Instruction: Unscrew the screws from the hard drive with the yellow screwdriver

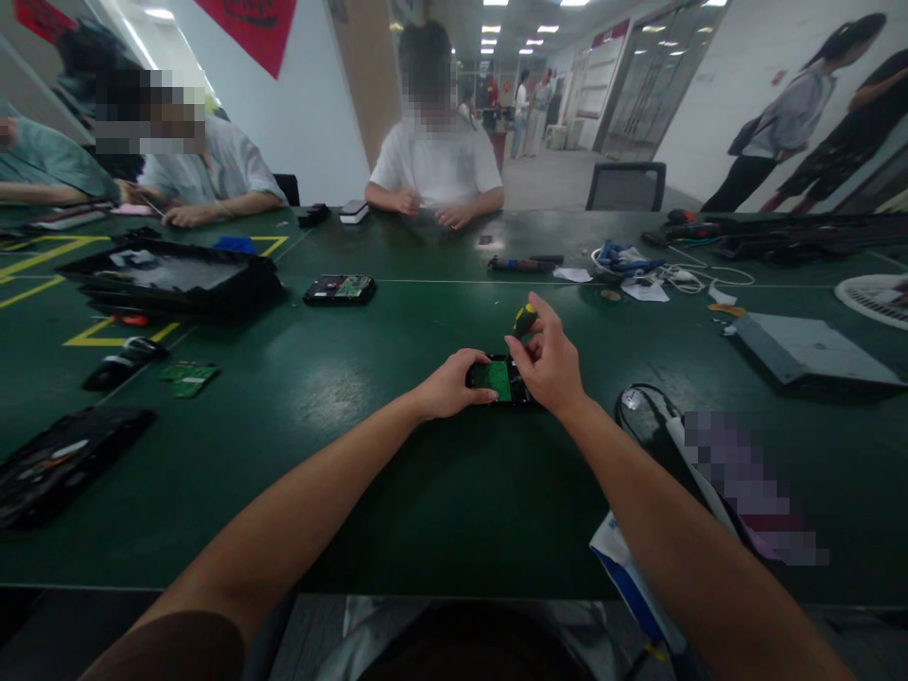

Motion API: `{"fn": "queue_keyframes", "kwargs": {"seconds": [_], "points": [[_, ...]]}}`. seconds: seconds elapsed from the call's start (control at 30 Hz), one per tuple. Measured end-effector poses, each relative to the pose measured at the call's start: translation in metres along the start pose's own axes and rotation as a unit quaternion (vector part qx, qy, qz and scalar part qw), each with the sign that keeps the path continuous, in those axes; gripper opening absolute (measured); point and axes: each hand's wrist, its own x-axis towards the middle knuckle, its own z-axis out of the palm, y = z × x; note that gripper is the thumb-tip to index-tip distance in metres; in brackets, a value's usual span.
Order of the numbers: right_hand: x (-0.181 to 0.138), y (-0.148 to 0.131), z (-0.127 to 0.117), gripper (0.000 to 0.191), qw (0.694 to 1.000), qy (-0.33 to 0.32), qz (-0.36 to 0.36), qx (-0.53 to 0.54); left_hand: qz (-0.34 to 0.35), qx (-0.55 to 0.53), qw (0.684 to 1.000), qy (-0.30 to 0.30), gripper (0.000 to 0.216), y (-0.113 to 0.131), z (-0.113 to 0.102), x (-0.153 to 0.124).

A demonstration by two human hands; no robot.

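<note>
A small black device with an exposed green circuit board (497, 379) lies on the dark green table (397, 473) in front of me. My left hand (454, 383) grips its left edge, fingers curled round it. My right hand (546, 364) is closed on a screwdriver with a black and yellow handle (525, 321), held upright over the right side of the device. The screwdriver's tip is hidden behind my fingers.
Another opened device (340, 289) lies further back. A large black case (170, 276) and loose green boards (188, 378) sit at the left, black parts (57, 463) near the left edge. A grey flat box (815, 348), cables and a badge lanyard (653, 416) lie right. People sit opposite.
</note>
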Motion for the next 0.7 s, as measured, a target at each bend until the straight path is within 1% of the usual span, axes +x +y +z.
{"fn": "queue_keyframes", "kwargs": {"seconds": [0.17,0.43,0.53,0.7], "points": [[0.0002,-0.0006,-0.0009,0.076,1.0,-0.002,0.0,-0.007,-0.008,0.002,1.0,-0.003,0.069,-0.0009,0.0004,0.0003],[0.0003,-0.0004,-0.0016,0.072,1.0,0.008,-0.008,-0.022,-0.018,0.004,1.0,-0.003,0.07,0.0019,-0.0009,-0.0013],[-0.0001,0.0005,-0.0008,0.073,1.0,0.009,-0.006,-0.017,-0.011,0.005,1.0,-0.004,0.07,0.0007,-0.0008,-0.0006],[-0.001,0.0024,0.0003,0.069,1.0,0.011,-0.001,-0.004,0.005,0.01,1.0,0.002,0.066,-0.0037,0.0015,0.0023]]}}
